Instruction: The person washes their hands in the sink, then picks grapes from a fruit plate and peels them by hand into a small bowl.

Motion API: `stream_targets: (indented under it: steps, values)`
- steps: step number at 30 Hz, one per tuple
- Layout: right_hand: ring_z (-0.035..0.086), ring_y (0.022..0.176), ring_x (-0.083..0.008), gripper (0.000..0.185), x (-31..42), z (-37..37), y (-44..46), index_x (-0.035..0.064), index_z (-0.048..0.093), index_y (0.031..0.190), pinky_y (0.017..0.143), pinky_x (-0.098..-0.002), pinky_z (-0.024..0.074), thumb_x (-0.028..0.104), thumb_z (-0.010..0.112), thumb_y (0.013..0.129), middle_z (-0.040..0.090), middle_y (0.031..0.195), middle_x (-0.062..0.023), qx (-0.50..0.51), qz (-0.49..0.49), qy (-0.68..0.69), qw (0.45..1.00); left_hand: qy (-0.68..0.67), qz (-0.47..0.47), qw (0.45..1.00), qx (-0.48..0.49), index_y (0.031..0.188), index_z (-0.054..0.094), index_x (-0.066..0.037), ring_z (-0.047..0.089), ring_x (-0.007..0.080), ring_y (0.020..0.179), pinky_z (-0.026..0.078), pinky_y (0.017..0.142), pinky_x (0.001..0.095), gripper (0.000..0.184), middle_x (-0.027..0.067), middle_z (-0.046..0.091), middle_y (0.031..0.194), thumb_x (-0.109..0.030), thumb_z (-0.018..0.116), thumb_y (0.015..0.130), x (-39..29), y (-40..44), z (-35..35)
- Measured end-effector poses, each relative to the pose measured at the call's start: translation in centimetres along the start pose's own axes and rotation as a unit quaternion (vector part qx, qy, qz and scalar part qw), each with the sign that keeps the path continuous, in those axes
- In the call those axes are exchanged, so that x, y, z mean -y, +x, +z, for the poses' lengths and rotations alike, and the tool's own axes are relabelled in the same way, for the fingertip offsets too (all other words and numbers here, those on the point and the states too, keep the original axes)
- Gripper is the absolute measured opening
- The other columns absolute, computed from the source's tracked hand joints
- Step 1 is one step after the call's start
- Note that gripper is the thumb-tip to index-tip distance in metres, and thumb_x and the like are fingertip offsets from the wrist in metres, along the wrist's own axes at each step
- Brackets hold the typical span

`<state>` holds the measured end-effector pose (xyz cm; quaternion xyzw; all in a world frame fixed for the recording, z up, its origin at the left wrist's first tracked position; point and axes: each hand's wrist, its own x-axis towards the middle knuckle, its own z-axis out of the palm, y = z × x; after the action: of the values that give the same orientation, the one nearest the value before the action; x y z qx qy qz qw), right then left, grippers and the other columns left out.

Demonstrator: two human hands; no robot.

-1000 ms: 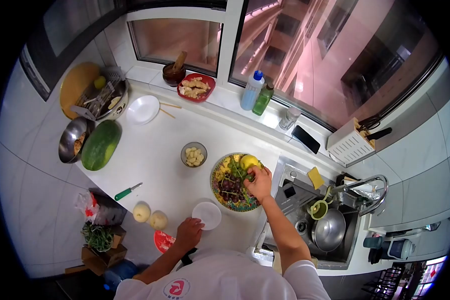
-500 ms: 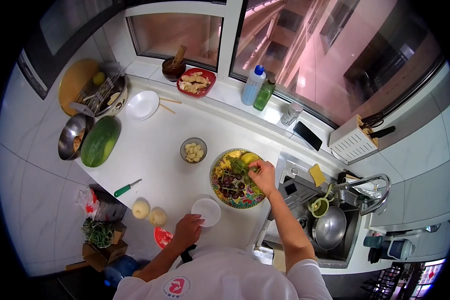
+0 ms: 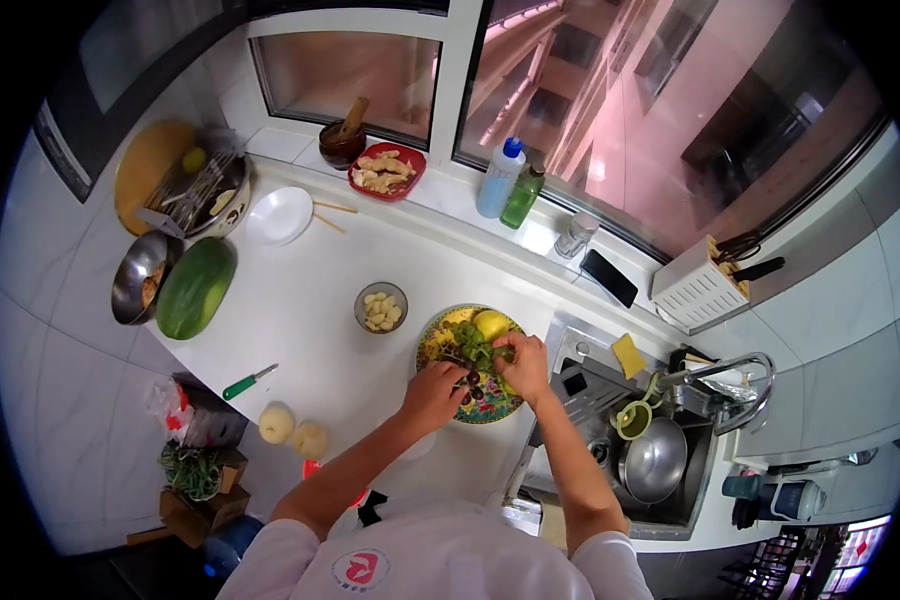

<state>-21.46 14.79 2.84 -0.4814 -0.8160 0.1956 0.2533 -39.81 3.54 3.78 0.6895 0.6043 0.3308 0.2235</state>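
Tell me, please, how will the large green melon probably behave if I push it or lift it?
The green melon is probably stiff and heavy, since it looks whole and thick. Its long, rounded body would likely roll sideways when pushed, perhaps against the metal bowl beside it. The smooth skin may feel slippery, so two hands seem safer.

Both hands (image 3: 478,380) close together, fingers bent

White tiled walls (image 3: 50,290) flank a large window (image 3: 570,110) facing what looks like a pinkish building.
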Motion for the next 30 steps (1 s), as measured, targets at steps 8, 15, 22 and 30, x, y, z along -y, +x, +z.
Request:
stream_targets:
  steps: [8,15,22,30]
  values:
    - [0.058,0.085,-0.0297,0.018,2.7,-0.9,-1.6,0.0067,0.068,0.083,0.085,-0.0398,0.0411,0.007,0.071,0.065,0.065,0.082,-0.0091,0.028,0.108,0.163,0.98,-0.455,-0.306,0.835,0.04,0.118,0.052,0.001,0.064,0.0175,0.081,0.053,0.066,0.0304,0.03,0.0104,0.064,0.098,-0.019,0.052,0.095,1.4,2.2,7.0]
    - [0.058,0.086,-0.0309,0.023,5.8,-1.8,-5.1,0.006,0.064,0.089,0.086,-0.0397,0.0437,0.008,0.071,0.068,0.063,0.085,-0.0088,-0.048,-0.022,0.062,0.997,-0.646,-0.422,0.636,0.001,0.113,0.052,-0.003,0.062,0.0138,0.073,0.053,0.063,0.0281,0.023,0.0055,0.062,0.088,-0.017,0.053,0.095,-1.1,0.8,3.9]
    - [0.059,0.089,-0.0257,0.02,6.7,-2.2,-7.0,0.0056,0.063,0.089,0.089,-0.0365,0.0443,0.006,0.07,0.071,0.063,0.088,-0.0081,-0.021,0.088,0.131,0.987,-0.59,-0.423,0.684,0.07,0.104,0.059,-0.01,0.059,0.0102,0.071,0.044,0.056,0.025,0.017,-0.0005,0.06,0.078,-0.017,0.062,0.089,0.4,0.5,4.6]
    - [0.062,0.082,-0.0147,0.028,4.7,-2.4,-9.6,0.0082,0.054,0.107,0.063,-0.027,0.0502,0.029,0.062,0.088,0.063,0.091,-0.0039,-0.008,0.382,0.635,0.671,-0.662,-0.44,0.603,0.063,0.102,0.059,-0.012,0.063,0.0117,0.07,0.049,0.057,0.0229,0.015,0.0037,0.065,0.084,-0.01,0.06,0.087,0.4,0.7,4.4]
